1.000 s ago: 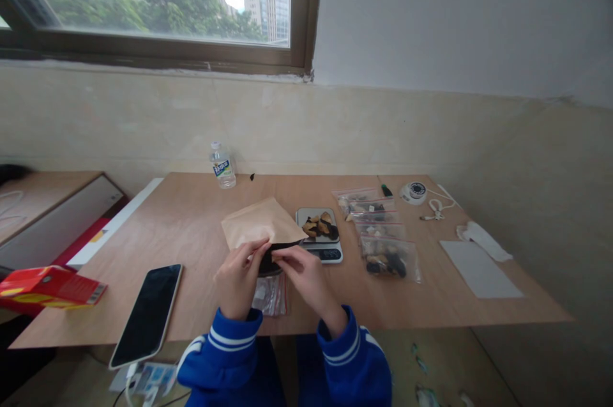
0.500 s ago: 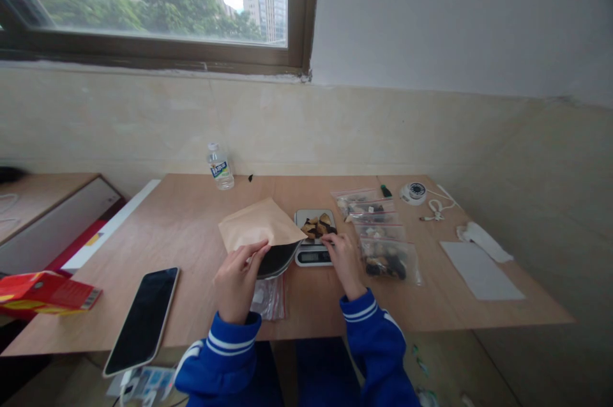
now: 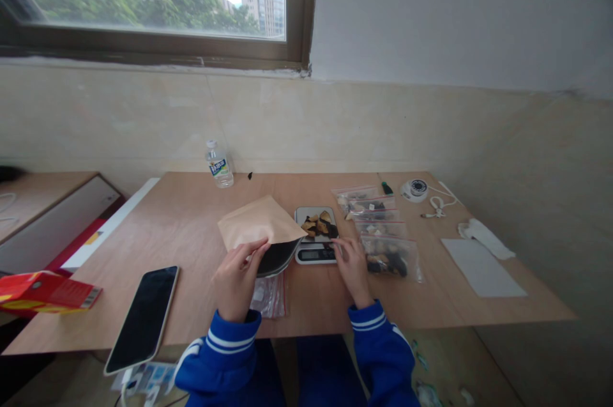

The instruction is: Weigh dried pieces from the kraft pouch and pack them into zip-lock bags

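My left hand [image 3: 238,276] pinches the edge of a brown kraft paper bag [image 3: 261,222], whose dark mouth gapes towards the scale. To its right stands a small kitchen scale [image 3: 318,255] with brown and black dried pieces [image 3: 320,225] on its plate. My right hand [image 3: 352,266] is at the scale's right edge, thumb and forefinger drawn together; anything between the fingertips is too small to make out. Under the bag lies a stack of clear zip bags [image 3: 272,298]. Beside the right hand is a filled zip bag [image 3: 390,258] of dark and tan pieces.
More filled zip bags [image 3: 376,206] lie behind that one. A white round camera [image 3: 414,190] with a cable, a sheet of paper [image 3: 483,268] and a white cloth [image 3: 486,238] are at right. At left are a phone [image 3: 143,317], a red box [image 3: 48,292] and a water bottle [image 3: 219,165].
My right hand has drawn back slightly to the right, from the pieces to the scale's edge. The left hand and paper bag have hardly moved.
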Motion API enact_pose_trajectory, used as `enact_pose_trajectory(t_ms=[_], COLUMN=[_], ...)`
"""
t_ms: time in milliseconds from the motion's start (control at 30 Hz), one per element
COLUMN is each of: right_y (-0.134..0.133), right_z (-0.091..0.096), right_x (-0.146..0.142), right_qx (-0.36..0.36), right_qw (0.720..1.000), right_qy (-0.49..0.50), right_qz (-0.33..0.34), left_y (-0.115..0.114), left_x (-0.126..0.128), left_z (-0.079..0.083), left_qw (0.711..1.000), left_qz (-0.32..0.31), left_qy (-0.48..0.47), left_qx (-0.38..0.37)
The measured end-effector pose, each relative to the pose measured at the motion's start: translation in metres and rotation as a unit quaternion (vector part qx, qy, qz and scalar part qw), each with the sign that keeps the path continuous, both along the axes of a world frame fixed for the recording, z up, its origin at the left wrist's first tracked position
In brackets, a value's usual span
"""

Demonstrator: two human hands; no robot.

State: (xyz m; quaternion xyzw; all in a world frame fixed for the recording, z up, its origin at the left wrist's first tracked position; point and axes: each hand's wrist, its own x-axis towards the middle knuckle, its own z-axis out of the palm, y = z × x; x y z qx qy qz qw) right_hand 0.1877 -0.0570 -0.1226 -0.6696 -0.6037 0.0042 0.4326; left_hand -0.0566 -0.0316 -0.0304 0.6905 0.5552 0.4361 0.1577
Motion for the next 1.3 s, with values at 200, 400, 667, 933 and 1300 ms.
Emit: enact_pose_trajectory(t_ms=[200,400,667,933,1300], right_y=[0.001,0.01,0.025,0.012,-0.024], right_z=[-0.01,-0.003,-0.008,0.001,0.071], right_x=[0.002,-0.001,-0.008,-0.01,-0.106], right_qx=[-0.046,-0.022,-0.003,0.042,-0.026], right_qw=[0.994,0.997,0.992,0.999,0.958], right_qy=[-0.096,-0.071,-0.109,-0.003,0.013], right_qz=[-0.019,-0.032,-0.056,-0.021,0.285], left_y=[0.0,0.0,-0.001,0.0,0.001], left_x=[0.0,-0.002,-0.003,-0.003,-0.002], left_z=[-0.001,-0.001,0.0,0.001,-0.005], left_qw=[1.0,1.0,1.0,1.0,0.999], left_qz=[-0.002,0.018,0.011,0.008,-0.032], left_qy=[-0.002,0.011,0.007,0.007,0.011], left_qx=[0.001,0.0,0.014,0.015,0.012])
